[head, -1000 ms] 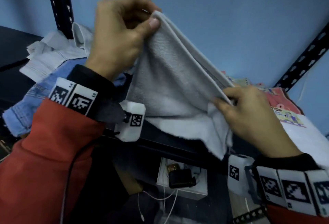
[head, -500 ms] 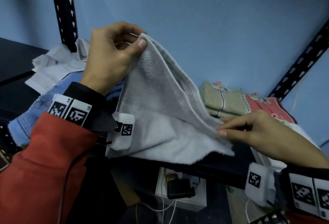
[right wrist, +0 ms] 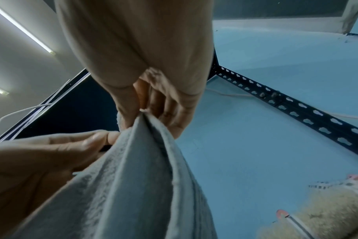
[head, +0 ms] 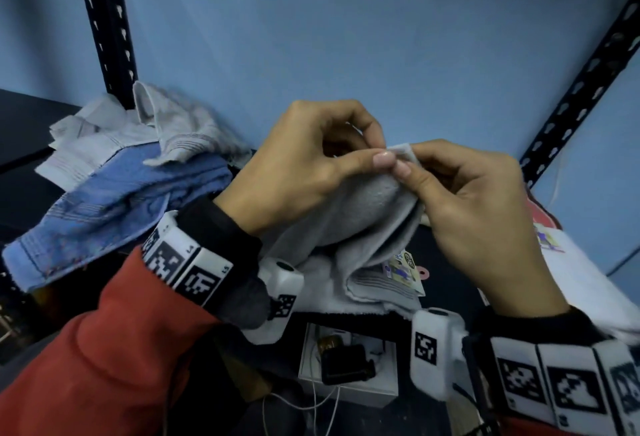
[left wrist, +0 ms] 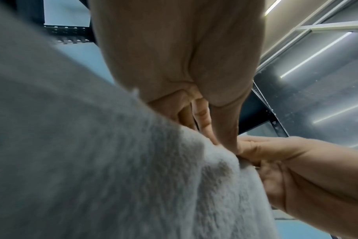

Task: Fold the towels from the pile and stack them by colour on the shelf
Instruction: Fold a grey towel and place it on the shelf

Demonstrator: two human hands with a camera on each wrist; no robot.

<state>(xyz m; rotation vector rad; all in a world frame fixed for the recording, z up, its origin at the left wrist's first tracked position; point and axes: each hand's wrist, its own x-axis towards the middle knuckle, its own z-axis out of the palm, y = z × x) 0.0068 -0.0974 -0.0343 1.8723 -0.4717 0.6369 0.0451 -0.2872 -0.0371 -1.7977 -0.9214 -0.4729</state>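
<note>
Head view: my left hand (head: 294, 172) and right hand (head: 474, 207) each pinched the same raised corner of the grey towel (head: 367, 224), its lower folds resting on the shelf (head: 446, 248). A printed tag (head: 401, 267) showed there; its writing was illegible. The towel pile (head: 114, 186) lay left.

Left wrist view: my thumb and fingers (left wrist: 202, 119) gripped towel pile fabric.

Right wrist view: same pinch; folded beige towel (right wrist: 327, 215) lower right.

Head view downward; wrist views upward, close, sharing the towel (head: 367, 213).
</note>
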